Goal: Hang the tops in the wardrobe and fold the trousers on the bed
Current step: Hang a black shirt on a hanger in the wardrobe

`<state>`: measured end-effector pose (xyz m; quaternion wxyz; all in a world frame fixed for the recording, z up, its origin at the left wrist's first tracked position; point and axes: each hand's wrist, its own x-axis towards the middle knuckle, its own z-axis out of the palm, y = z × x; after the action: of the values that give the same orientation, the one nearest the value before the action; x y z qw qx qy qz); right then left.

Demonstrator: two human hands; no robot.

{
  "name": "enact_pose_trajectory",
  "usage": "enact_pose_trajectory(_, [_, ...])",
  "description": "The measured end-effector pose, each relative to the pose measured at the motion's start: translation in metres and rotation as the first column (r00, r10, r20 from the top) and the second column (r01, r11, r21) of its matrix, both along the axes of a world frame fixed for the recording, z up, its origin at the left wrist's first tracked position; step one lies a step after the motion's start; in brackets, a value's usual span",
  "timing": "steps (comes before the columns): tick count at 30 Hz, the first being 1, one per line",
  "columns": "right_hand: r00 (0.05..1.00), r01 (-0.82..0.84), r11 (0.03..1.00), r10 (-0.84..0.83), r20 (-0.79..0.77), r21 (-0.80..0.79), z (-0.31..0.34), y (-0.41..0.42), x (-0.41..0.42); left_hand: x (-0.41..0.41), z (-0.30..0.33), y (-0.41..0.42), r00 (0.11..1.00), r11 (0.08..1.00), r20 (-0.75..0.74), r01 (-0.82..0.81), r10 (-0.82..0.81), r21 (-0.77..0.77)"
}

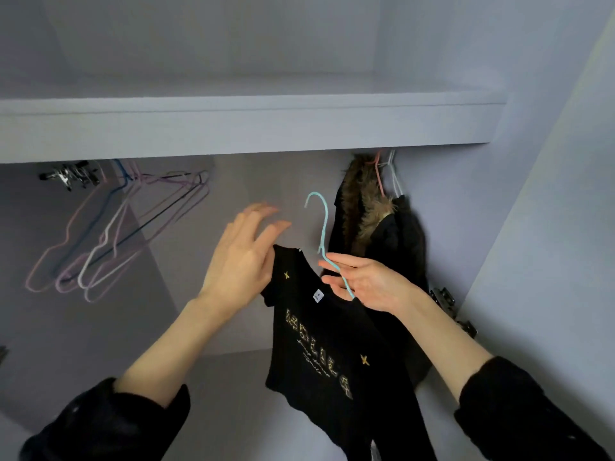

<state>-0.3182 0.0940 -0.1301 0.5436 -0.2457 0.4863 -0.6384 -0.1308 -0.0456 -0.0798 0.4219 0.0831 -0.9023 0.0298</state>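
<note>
— Two hands are raised inside an open wardrobe (532, 161), under its white shelf (253, 128). What does the right one have?

— The right hand (372, 284) has a pale blue wire hanger (324, 234) by the neck and shoulder wire, fingers bent loosely about it, hook pointing up and free of any rail.

— And the top?

— A black top (326, 354) with gold lettering and small gold crosses hangs from that hanger, between the two forearms, its white label showing at the collar. It is in front of the wardrobe's back panel and below the shelf.

— The left hand?

— The left hand (243, 257) is spread, fingers straight and apart, gripping nothing. Its palm side lies at the top's left shoulder; whether it touches the cloth cannot be told.

— What else is in there?

— A cluster of bare wire hangers (109, 234), pink, lilac, white and dark blue, hangs at the left, with metal clips (70, 176) just beside them. At the right a dark coat with a fur trim (376, 227) hangs on a pink hanger, close behind the right hand. A metal door hinge (442, 297) shows on the right wall.
</note>
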Motion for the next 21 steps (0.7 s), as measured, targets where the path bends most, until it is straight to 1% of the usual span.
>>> enact_pose_trajectory(3, [0.994, 0.110, 0.993, -0.110, -0.002, -0.049, 0.001, -0.008, -0.014, -0.013, 0.031, -0.006, 0.992, 0.963, -0.073, -0.114, 0.099, -0.246])
enact_pose_trajectory(5, [0.981, 0.193, 0.976, -0.188, 0.050, -0.097, 0.003, -0.015, -0.025, -0.022, 0.046, -0.011, 0.972, 0.916, -0.081, -0.234, 0.220, -0.325])
enact_pose_trajectory(7, [0.961, 0.270, 0.952, -0.257, 0.102, -0.144, 0.007, -0.021, -0.035, -0.030, 0.054, -0.015, 0.946, 0.886, -0.064, -0.319, 0.317, -0.338])
enact_pose_trajectory(10, [0.925, 0.377, 0.908, -0.360, 0.120, -0.181, 0.017, -0.033, -0.053, -0.038, 0.053, -0.023, 0.921, 0.841, -0.081, -0.381, 0.380, -0.384])
enact_pose_trajectory(15, [0.888, 0.458, 0.858, -0.430, 0.163, -0.230, 0.045, -0.053, -0.079, -0.046, 0.047, -0.033, 0.915, 0.815, -0.141, -0.402, 0.379, -0.416])
enact_pose_trajectory(21, [0.854, 0.519, 0.821, -0.487, 0.182, -0.239, 0.070, -0.075, -0.101, -0.051, 0.044, -0.039, 0.917, 0.819, -0.178, -0.399, 0.357, -0.413])
